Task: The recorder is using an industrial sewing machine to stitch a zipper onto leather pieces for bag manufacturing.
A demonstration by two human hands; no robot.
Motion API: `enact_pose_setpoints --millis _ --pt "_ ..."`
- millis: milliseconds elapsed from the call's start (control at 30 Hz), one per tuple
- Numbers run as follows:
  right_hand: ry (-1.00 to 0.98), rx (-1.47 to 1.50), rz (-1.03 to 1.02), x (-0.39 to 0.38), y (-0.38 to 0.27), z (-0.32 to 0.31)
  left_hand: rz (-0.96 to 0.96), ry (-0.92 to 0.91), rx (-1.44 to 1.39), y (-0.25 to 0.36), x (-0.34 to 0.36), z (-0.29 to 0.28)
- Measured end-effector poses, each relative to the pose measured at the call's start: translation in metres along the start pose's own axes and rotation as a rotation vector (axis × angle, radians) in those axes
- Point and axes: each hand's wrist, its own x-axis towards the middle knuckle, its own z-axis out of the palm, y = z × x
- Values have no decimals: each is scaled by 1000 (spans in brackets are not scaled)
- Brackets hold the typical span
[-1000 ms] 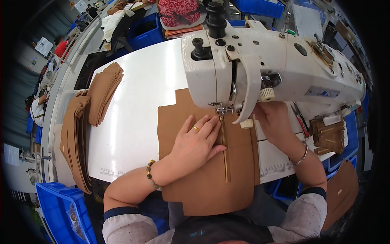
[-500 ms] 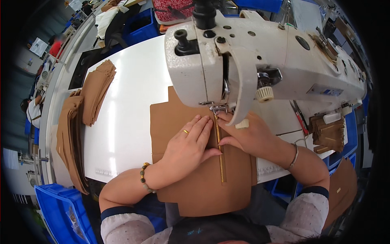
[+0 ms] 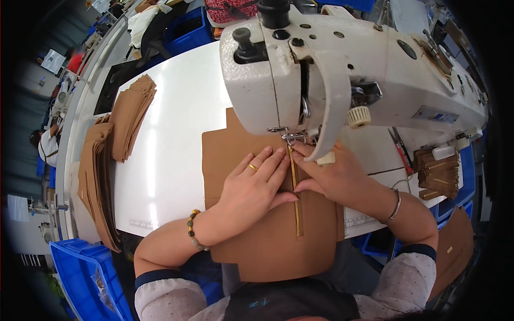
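A brown flat panel (image 3: 278, 251) with cut corners lies under the needle of a white sewing machine (image 3: 401, 91), a gold zipper (image 3: 297, 216) running along it up to the presser foot (image 3: 292, 136). My left hand (image 3: 257, 187) rests flat on the panel left of the zipper, fingers stretched, thumb reaching toward the zipper. My right hand (image 3: 329, 176) is on the panel at the zipper's right side, index finger near the presser foot and thumb spread lower along the zipper, partly behind the machine's white guard.
Brown piece stacks (image 3: 96, 176) lie on the table's left. Red-handled scissors (image 3: 400, 152) and small brown pieces (image 3: 436, 174) are at right. Blue bins (image 3: 85, 278) stand beside the table. Another person (image 3: 48, 144) sits at the far left.
My right hand has moved leftward and forward from beside the machine onto the zipper edge, thumb now visible there. My left hand stays nearly in place.
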Motion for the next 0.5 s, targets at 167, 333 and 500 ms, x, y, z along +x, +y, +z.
enact_pose_setpoints --millis 167,333,500 --pt "-22 20 19 -1 3 0 15 24 45 -3 3 1" --pt "-45 -1 51 -2 7 4 -8 16 10 -8 7 2" --pt "-33 -5 68 0 11 6 -10 41 20 -12 10 5"
